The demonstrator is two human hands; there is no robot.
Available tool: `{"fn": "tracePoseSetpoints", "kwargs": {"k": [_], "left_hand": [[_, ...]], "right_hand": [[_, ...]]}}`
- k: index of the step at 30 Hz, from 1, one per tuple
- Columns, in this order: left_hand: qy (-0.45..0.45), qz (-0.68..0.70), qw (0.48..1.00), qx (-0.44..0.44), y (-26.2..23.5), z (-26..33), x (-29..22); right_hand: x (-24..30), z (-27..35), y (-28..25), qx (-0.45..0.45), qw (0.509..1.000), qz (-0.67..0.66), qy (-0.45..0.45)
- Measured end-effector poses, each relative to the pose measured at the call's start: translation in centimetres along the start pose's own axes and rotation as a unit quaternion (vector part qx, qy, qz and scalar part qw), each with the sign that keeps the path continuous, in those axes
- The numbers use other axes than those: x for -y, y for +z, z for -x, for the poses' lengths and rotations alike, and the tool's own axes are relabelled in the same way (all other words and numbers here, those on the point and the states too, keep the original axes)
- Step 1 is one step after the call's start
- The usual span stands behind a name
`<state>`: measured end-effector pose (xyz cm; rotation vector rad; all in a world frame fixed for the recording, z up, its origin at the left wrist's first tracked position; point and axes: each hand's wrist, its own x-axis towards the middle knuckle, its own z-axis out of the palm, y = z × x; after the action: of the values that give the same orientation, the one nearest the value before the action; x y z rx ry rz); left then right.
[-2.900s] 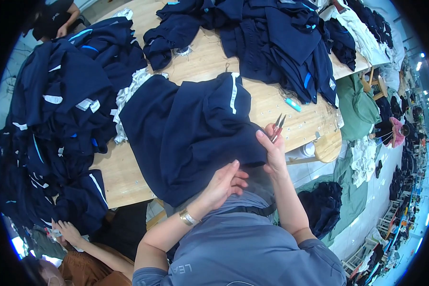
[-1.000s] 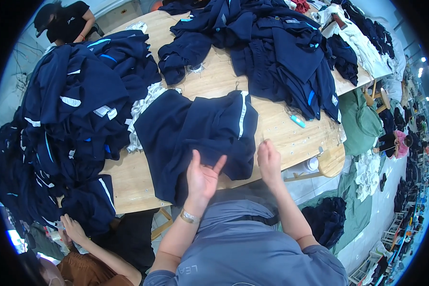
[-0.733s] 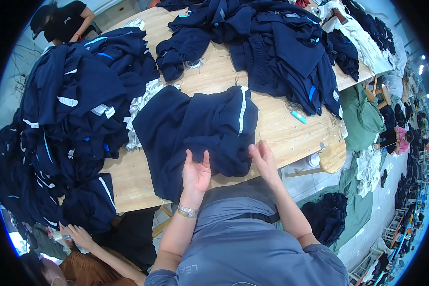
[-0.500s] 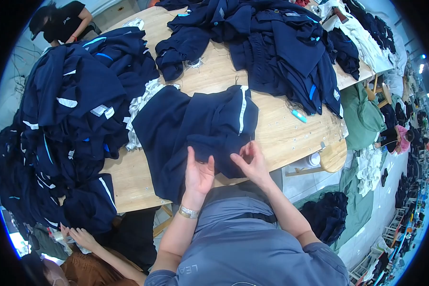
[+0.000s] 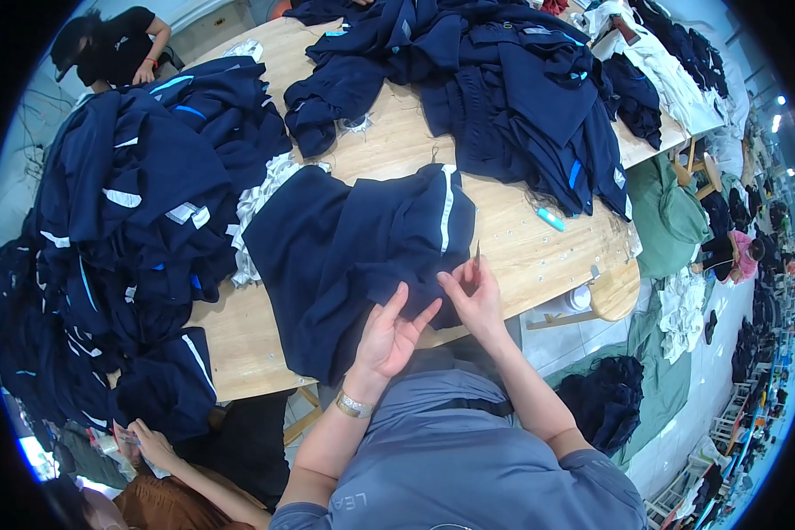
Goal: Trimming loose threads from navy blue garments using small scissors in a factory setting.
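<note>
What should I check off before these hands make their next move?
1. Navy garment resting on the wooden table: ok.
2. Garment smoothed flat: not ok, folds run through it.
3. White stripe uncovered: ok, it faces up.
4. Left hand free of tools: ok, it is open, palm up.
5. Grip of the right hand on the dark pointed tip: cannot tell, mostly hidden.

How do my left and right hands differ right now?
Your left hand is open, palm showing, fingers spread; your right hand is curled. The left hand looks empty; a dark pointed tool, mostly hidden, pokes from the right hand's grip. The left hand has a shiny band at the wrist; the right hand has none. Both are by the near edge of the garment.
</note>
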<state>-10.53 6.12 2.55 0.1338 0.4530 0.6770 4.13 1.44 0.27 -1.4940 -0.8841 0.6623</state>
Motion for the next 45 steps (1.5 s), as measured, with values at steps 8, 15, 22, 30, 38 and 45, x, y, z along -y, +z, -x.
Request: {"fn": "tracePoseSetpoints", "kwargs": {"k": [8, 15, 22, 30, 38, 45], "left_hand": [[0.066, 0.005, 0.997, -0.026, 1.3, 0.2, -0.2], [0.1, -0.012, 0.995, -0.016, 1.6, 0.5, 0.4], [0.112, -0.016, 0.993, -0.019, 1.8, 0.5, 0.7], [0.129, -0.034, 0.991, -0.019, 1.5, 0.5, 1.0], [0.072, -0.074, 0.994, -0.039, 1.2, 1.8, 2.3], [-0.031, -0.79, 0.555, 0.261, -0.8, 4.8, 3.0]], "right_hand": [[4.8, 1.4, -0.9, 0.024, 0.952, 0.289, -0.099], [4.6, 1.7, -0.3, 0.016, 0.918, 0.349, -0.188], [4.9, 1.4, -0.2, 0.037, 0.907, 0.375, -0.188], [4.9, 1.2, -0.3, 0.039, 0.911, 0.362, -0.193], [0.5, -0.2, -1.5, -0.058, 0.994, 0.075, 0.048], [-4.9, -7.8, -2.3, -0.13, 0.964, 0.23, 0.017]]}}
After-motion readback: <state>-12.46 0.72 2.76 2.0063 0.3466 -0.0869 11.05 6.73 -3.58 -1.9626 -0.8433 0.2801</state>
